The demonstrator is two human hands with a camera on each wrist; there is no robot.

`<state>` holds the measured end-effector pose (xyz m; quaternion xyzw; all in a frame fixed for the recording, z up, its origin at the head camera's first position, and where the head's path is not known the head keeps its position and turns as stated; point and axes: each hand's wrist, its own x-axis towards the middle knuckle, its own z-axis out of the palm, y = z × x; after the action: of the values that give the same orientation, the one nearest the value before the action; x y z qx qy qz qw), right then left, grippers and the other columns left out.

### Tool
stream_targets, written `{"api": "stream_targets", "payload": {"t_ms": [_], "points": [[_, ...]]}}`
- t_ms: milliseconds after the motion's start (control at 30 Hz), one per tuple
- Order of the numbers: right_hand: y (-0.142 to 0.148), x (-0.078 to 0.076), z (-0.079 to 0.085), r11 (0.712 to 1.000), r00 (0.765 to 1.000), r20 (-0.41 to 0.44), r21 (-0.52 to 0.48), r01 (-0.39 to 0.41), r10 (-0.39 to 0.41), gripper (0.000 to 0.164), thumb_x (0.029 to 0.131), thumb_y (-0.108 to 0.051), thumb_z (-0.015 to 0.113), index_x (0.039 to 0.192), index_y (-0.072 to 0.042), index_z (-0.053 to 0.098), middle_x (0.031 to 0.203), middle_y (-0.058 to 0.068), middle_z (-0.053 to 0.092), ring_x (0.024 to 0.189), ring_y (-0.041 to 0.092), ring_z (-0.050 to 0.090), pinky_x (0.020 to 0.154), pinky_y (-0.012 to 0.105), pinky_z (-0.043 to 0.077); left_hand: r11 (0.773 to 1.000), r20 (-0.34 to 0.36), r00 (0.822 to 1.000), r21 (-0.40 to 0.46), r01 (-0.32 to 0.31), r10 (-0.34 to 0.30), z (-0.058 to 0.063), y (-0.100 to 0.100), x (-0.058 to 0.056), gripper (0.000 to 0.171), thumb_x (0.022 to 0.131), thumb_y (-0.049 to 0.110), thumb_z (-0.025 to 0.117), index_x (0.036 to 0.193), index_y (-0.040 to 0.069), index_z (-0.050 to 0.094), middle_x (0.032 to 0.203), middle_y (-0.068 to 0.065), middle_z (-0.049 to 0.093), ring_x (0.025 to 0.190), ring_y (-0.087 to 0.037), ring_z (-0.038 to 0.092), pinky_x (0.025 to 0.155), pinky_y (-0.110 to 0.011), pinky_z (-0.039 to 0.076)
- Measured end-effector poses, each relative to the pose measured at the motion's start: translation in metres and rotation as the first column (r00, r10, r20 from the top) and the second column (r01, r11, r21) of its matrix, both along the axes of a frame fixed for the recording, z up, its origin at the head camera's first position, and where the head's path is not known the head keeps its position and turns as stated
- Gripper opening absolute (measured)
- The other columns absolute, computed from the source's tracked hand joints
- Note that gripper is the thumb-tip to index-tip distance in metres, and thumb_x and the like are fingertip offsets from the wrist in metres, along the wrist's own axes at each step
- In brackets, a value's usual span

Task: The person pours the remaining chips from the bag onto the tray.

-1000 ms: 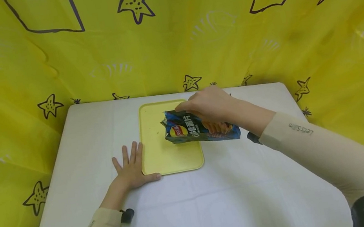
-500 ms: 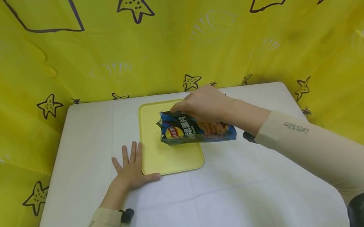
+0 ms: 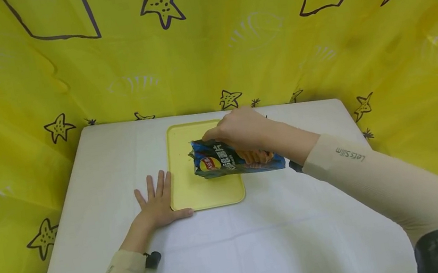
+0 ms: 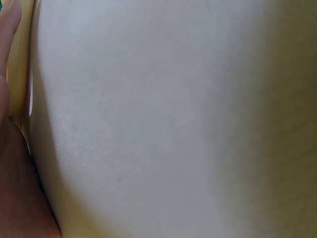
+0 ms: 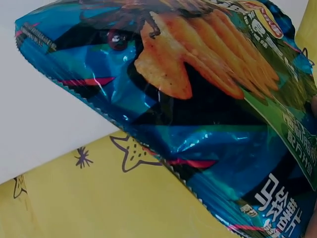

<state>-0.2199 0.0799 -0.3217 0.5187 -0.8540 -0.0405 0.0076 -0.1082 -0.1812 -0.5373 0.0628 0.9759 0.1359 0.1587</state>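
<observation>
My right hand (image 3: 239,128) grips a dark blue bag of potato chips (image 3: 233,159) by its upper side. The bag lies sideways in the air above a yellow tray (image 3: 207,195), its ragged left end over the tray and its right end past the tray's edge. In the right wrist view, the chip bag (image 5: 163,99) fills much of the picture with its printed chips. My left hand (image 3: 158,208) rests flat with spread fingers against the tray's near left corner, thumb along the front edge. The left wrist view shows only a sliver of that hand (image 4: 20,188) and the tray rim (image 4: 19,64).
A white-covered table (image 3: 238,257) carries the tray. Yellow curtain (image 3: 205,52) with drawn stars hangs behind it and along both sides. Small dark specks lie on the tray's upper part.
My right hand has moved a little to the left with the chip bag, whose left end has dropped slightly. The left hand and the tray have stayed in place.
</observation>
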Motion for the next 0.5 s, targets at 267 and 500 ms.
{"api": "stream_targets", "payload": {"t_ms": [267,500], "points": [[-0.0011,0.0009,-0.0016,1.000,1.000,0.016,0.003,0.013,-0.013,0.033,0.090,-0.016,0.060,0.116,-0.035,0.062,0.093,-0.011,0.067,0.067,0.007,0.055,0.055,0.026,0.046,1.000,0.014,1.000,-0.022,0.005,-0.004,-0.0016,0.0006,-0.0001,0.131,0.056,0.091,0.040,0.145,0.014,-0.016,0.151,-0.009,-0.020,0.133,-0.039,-0.024,0.090,-0.069,-0.019],[-0.0055,-0.0009,0.0018,0.999,1.000,0.012,0.028,0.021,-0.022,0.036,0.088,-0.013,0.061,0.116,-0.036,0.062,0.087,-0.011,0.067,0.063,0.010,0.055,0.048,0.028,0.043,1.000,0.011,1.000,-0.023,0.001,0.000,-0.0009,0.0004,0.0006,0.131,0.056,0.091,0.039,0.146,0.014,-0.016,0.152,-0.010,-0.019,0.133,-0.040,-0.024,0.090,-0.069,-0.018]]}}
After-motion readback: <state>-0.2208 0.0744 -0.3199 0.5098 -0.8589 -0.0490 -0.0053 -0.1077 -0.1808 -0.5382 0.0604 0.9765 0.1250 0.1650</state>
